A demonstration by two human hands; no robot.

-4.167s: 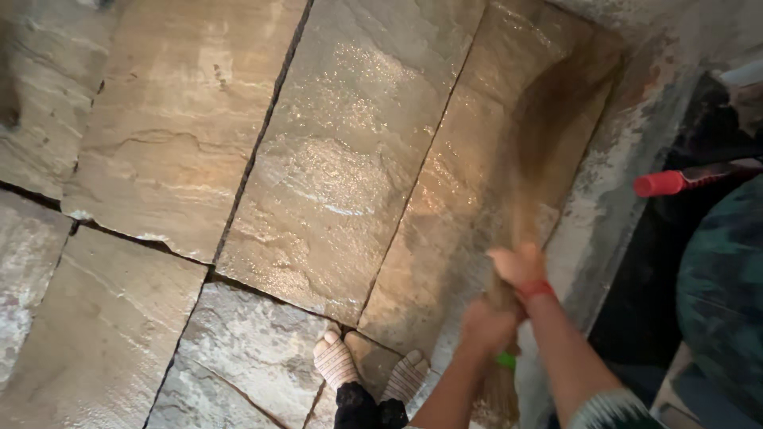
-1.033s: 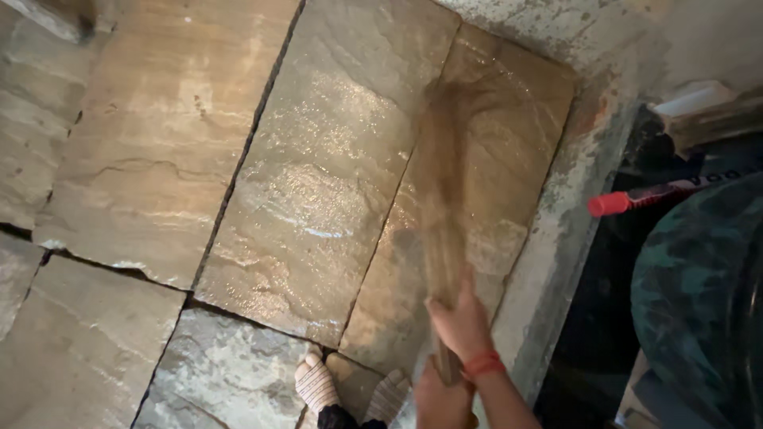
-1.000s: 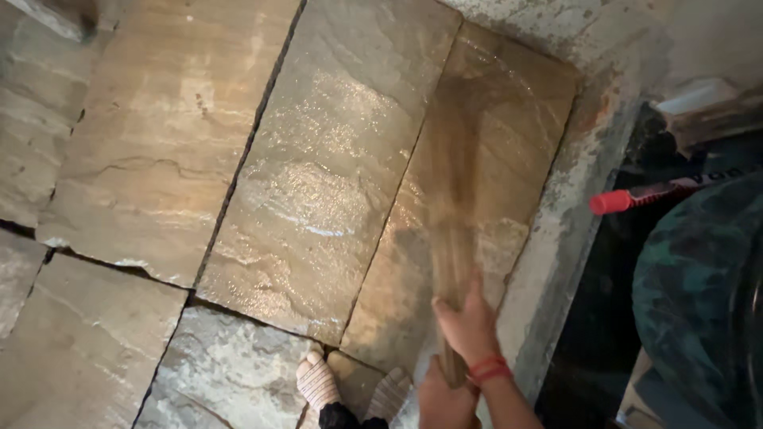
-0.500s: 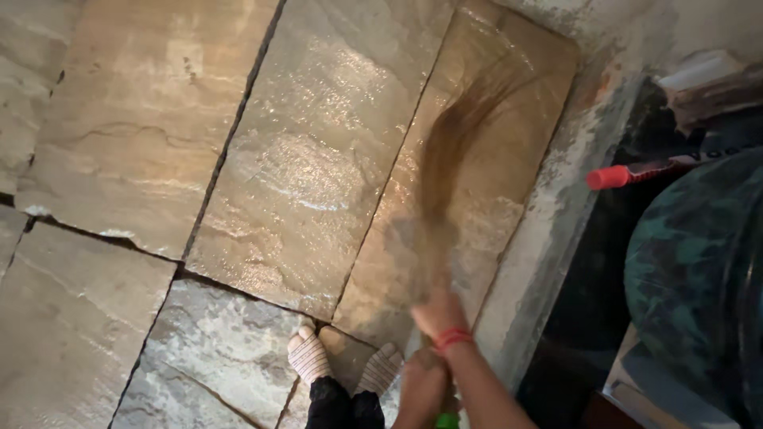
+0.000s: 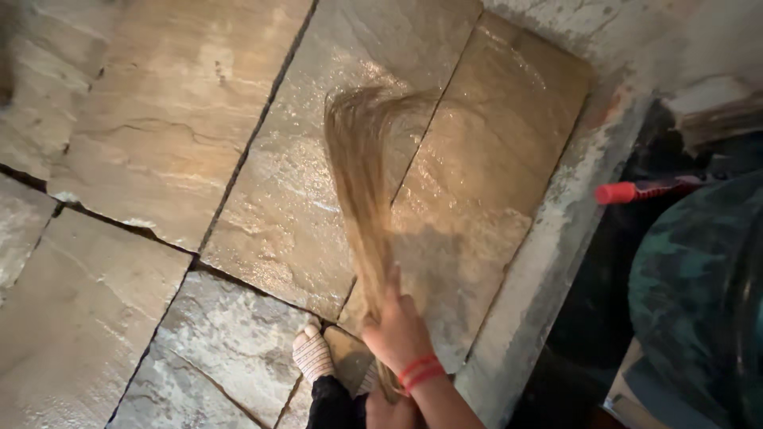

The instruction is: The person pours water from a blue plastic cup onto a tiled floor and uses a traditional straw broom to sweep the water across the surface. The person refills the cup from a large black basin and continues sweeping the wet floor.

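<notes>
Both hands — right hand (image 5: 399,330) above, left hand (image 5: 389,415) below — grip the broom (image 5: 362,179) tight to push its bristles across the wet stone floor (image 5: 159,135).

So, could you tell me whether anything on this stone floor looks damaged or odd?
Yes: the stone slabs are wet and glistening, and dark, uneven gaps run between them, widest at the left. The broom, gripped by the right hand, has its bristles bent sideways against the floor.
</notes>
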